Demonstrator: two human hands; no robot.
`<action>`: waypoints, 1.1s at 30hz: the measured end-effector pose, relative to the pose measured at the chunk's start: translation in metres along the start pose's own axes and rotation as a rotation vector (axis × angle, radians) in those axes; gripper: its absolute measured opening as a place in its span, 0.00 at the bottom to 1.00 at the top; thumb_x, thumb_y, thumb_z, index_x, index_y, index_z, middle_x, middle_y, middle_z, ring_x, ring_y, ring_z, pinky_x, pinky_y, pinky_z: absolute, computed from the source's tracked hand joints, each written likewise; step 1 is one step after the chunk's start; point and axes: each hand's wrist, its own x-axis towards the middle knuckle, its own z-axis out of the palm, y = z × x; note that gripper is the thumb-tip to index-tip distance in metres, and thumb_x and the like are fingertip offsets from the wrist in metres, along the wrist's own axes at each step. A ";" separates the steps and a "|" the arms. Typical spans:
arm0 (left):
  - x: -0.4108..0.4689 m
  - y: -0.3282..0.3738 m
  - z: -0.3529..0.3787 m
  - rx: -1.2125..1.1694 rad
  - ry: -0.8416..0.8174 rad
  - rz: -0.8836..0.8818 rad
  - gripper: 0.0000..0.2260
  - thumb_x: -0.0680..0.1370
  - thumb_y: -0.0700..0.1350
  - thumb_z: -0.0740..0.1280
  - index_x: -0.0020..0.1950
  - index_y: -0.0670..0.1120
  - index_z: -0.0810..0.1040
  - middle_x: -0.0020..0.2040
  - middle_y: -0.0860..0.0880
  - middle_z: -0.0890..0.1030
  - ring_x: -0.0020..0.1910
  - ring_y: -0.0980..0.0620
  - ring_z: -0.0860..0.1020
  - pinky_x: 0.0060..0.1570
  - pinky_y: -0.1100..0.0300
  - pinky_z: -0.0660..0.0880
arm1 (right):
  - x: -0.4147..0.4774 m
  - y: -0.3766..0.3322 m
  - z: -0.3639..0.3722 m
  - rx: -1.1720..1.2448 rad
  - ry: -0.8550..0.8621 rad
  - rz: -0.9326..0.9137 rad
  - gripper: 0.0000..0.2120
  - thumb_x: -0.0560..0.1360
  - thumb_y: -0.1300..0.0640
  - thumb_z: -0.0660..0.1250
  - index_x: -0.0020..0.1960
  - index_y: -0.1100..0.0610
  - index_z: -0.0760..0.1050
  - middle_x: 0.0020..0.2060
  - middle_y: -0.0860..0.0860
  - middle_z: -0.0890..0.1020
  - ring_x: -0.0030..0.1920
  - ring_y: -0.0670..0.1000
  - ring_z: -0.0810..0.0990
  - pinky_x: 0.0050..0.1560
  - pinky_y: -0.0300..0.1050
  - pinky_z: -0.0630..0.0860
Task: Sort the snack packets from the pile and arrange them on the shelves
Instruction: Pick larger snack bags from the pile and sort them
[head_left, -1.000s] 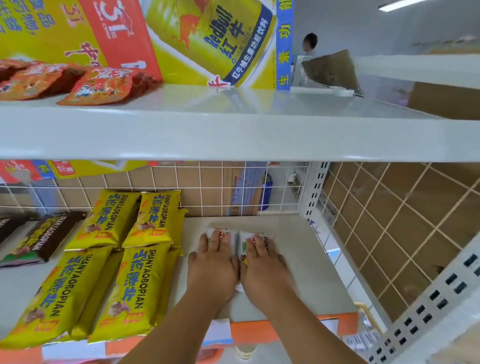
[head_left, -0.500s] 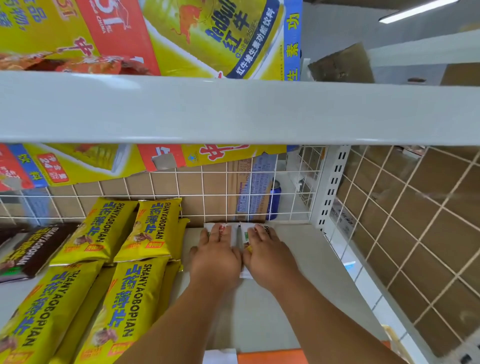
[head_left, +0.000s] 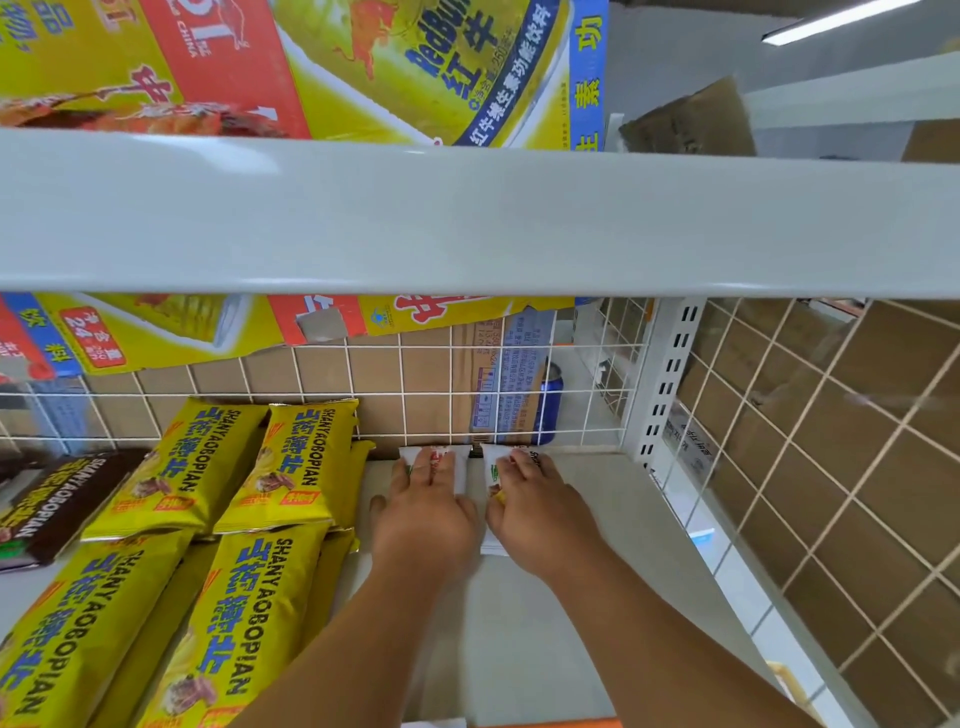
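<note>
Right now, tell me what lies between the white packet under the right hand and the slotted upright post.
Only bare shelf, in the head view: nothing sits between the white packet, under the right hand, and the slotted upright post.

Floor: brown tiles (head_left: 841, 499), pale grout, at right.
Wall: grey wall (head_left: 675, 57), upper right.
Light: lit ceiling strip (head_left: 831, 22).
Furniture: white wire grid (head_left: 322, 384), slotted upright (head_left: 670, 374).

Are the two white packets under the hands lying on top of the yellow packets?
No, the white packets lie on the shelf right of the yellow packets, under the left hand and right hand.
</note>
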 end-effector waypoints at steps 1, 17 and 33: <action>0.000 0.001 0.000 0.001 0.000 0.002 0.28 0.83 0.54 0.50 0.83 0.55 0.49 0.84 0.53 0.49 0.82 0.45 0.49 0.74 0.44 0.60 | 0.001 0.000 0.000 0.002 -0.001 0.001 0.28 0.83 0.44 0.51 0.80 0.52 0.57 0.81 0.51 0.56 0.80 0.55 0.52 0.74 0.55 0.64; -0.014 0.065 0.014 -0.042 -0.018 0.111 0.30 0.82 0.55 0.52 0.84 0.51 0.50 0.84 0.49 0.49 0.82 0.43 0.49 0.74 0.49 0.60 | -0.020 0.069 -0.034 -0.144 -0.075 0.104 0.21 0.83 0.55 0.55 0.76 0.53 0.62 0.80 0.50 0.56 0.77 0.59 0.57 0.65 0.59 0.70; -0.013 0.124 0.033 -0.050 0.009 0.107 0.28 0.84 0.55 0.49 0.84 0.52 0.49 0.84 0.47 0.50 0.82 0.40 0.48 0.73 0.44 0.60 | -0.023 0.094 -0.035 -0.029 -0.071 0.184 0.26 0.84 0.50 0.51 0.81 0.50 0.53 0.82 0.46 0.49 0.81 0.57 0.48 0.74 0.61 0.60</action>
